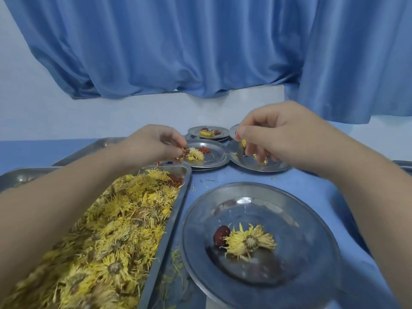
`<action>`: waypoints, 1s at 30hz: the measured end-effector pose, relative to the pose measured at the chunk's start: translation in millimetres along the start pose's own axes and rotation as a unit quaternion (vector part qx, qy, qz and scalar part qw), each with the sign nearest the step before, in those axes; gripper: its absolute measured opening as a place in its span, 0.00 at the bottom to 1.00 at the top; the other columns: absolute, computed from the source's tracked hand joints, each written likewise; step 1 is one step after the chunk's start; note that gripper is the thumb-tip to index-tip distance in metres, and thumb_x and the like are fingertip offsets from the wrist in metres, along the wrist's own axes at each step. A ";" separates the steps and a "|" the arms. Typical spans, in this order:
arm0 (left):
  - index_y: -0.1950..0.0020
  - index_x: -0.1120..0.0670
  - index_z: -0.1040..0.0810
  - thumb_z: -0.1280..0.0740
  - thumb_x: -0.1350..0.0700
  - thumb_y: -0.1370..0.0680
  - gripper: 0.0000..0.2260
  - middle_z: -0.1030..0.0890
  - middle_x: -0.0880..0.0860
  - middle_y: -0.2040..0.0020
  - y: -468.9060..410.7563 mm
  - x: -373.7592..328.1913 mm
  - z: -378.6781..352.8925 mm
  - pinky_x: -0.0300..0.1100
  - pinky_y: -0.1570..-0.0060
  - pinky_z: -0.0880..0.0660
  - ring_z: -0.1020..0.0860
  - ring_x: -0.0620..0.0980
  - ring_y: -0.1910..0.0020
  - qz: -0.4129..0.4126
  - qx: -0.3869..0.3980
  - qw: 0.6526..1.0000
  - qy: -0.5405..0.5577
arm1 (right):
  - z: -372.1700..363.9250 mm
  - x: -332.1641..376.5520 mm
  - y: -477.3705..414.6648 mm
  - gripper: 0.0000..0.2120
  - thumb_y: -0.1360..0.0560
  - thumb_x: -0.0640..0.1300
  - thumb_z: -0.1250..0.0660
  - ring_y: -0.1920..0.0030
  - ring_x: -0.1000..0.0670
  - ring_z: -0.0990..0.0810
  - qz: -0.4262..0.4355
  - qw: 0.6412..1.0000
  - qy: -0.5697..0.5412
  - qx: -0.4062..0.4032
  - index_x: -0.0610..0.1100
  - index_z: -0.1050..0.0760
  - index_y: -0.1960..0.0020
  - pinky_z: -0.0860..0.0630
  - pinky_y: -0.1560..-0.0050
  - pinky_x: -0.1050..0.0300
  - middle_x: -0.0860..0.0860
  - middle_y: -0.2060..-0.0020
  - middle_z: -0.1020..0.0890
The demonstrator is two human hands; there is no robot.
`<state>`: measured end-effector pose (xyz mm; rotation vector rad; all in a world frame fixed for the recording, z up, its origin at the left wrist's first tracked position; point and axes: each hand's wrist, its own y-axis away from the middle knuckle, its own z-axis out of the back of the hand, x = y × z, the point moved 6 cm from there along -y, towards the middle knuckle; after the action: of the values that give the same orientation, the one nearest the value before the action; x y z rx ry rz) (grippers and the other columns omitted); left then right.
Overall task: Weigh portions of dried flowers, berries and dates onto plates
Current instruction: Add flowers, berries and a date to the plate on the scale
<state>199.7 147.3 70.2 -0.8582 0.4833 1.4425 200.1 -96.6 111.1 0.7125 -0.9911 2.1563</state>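
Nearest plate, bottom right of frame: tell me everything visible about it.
The plate is round, shiny metal, with a wide flat rim around a shallow well. It sits level just right of the tray, with blue cloth beyond it; what it rests on is hidden. In the well lie one dried yellow flower and one dark red date, touching each other.

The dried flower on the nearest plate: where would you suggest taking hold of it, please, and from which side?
Pinch the dried flower at its brownish centre, coming down from above and slightly from the right. The centre faces up, the thin petals splay outward and would probably crumble, and the date lies against its left side on the plate.
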 end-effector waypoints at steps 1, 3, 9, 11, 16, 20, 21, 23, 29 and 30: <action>0.55 0.54 0.18 0.30 0.66 0.24 0.07 0.14 0.53 0.58 7.2 -9.4 -10.2 0.39 0.55 0.21 0.16 0.50 0.57 -0.009 0.020 1.000 0.016 | 4.7 6.6 4.5 0.08 0.25 0.43 0.34 0.74 0.56 0.24 0.010 1.000 -0.003 -0.008 0.44 0.19 0.62 0.29 0.74 0.65 0.50 0.71 0.18; 0.54 0.56 0.18 0.31 0.66 0.24 0.06 0.14 0.55 0.57 20.5 -25.0 -29.5 0.48 0.50 0.20 0.16 0.53 0.55 -0.019 0.051 0.998 0.026 | 11.2 17.9 17.7 0.08 0.26 0.43 0.33 0.76 0.57 0.25 0.026 0.999 -0.009 -0.018 0.44 0.19 0.61 0.31 0.75 0.67 0.51 0.72 0.18; 0.56 0.48 0.17 0.31 0.65 0.24 0.11 0.15 0.45 0.61 44.1 -62.1 -79.6 0.26 0.61 0.27 0.17 0.40 0.60 -0.070 0.108 0.991 -0.042 | 18.3 10.4 73.7 0.08 0.27 0.45 0.34 0.73 0.55 0.23 -0.001 1.000 0.022 0.015 0.47 0.21 0.64 0.27 0.71 0.65 0.51 0.72 0.18; 0.56 0.48 0.17 0.32 0.65 0.24 0.12 0.14 0.45 0.59 47.4 -67.0 -90.3 0.28 0.59 0.24 0.17 0.40 0.59 -0.069 0.119 0.989 -0.057 | 21.3 -1.2 93.7 0.08 0.27 0.45 0.34 0.74 0.56 0.23 -0.018 0.999 0.027 0.007 0.48 0.21 0.64 0.27 0.69 0.66 0.52 0.73 0.19; 0.53 0.43 0.17 0.33 0.62 0.23 0.13 0.15 0.42 0.54 54.4 -70.0 -104.8 0.38 0.49 0.22 0.17 0.40 0.54 -0.063 0.127 0.986 -0.084 | 19.3 -33.2 138.0 0.09 0.27 0.43 0.34 0.74 0.57 0.27 -0.048 0.997 0.015 -0.058 0.50 0.21 0.64 0.29 0.68 0.62 0.51 0.73 0.21; 0.53 0.41 0.18 0.31 0.55 0.23 0.07 0.17 0.39 0.56 57.4 -61.7 -109.5 0.39 0.52 0.22 0.18 0.38 0.57 -0.052 0.112 0.987 -0.105 | 16.8 -46.3 154.0 0.10 0.25 0.43 0.34 0.74 0.58 0.32 -0.044 0.993 0.058 -0.096 0.51 0.22 0.64 0.33 0.71 0.62 0.52 0.74 0.24; 0.53 0.41 0.19 0.30 0.54 0.23 0.06 0.16 0.40 0.55 57.9 -59.8 -110.9 0.39 0.52 0.22 0.18 0.39 0.57 -0.048 0.110 0.987 -0.104 | 15.9 -46.0 155.4 0.09 0.25 0.44 0.34 0.74 0.57 0.32 -0.037 0.992 0.075 -0.093 0.51 0.22 0.64 0.34 0.71 0.64 0.55 0.75 0.25; 0.53 0.41 0.19 0.30 0.52 0.24 0.05 0.17 0.42 0.54 59.7 -57.4 -111.6 0.38 0.54 0.24 0.19 0.39 0.57 -0.038 0.101 0.990 -0.094 | 16.1 -44.0 157.8 0.09 0.26 0.48 0.36 0.74 0.56 0.31 -0.021 0.991 0.088 -0.094 0.50 0.23 0.64 0.35 0.72 0.65 0.56 0.76 0.26; 0.54 0.44 0.17 0.33 0.48 0.22 0.05 0.15 0.40 0.57 65.9 -57.9 -99.5 0.44 0.52 0.21 0.17 0.39 0.58 -0.010 0.029 0.999 -0.020 | 18.3 -43.8 159.5 0.09 0.27 0.52 0.38 0.73 0.55 0.29 0.003 0.989 0.112 -0.101 0.52 0.24 0.63 0.34 0.72 0.64 0.58 0.75 0.26; 0.55 0.45 0.16 0.33 0.49 0.22 0.06 0.15 0.41 0.57 68.5 -55.4 -96.8 0.43 0.54 0.21 0.17 0.40 0.59 0.002 0.014 1.000 0.018 | 18.4 -45.0 159.1 0.09 0.26 0.51 0.38 0.73 0.55 0.29 0.003 0.988 0.114 -0.102 0.52 0.24 0.63 0.34 0.72 0.64 0.59 0.75 0.26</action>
<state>146.9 32.4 36.3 -0.8619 0.5311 1.4231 114.5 -206.0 19.5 0.3580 -1.0707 2.0496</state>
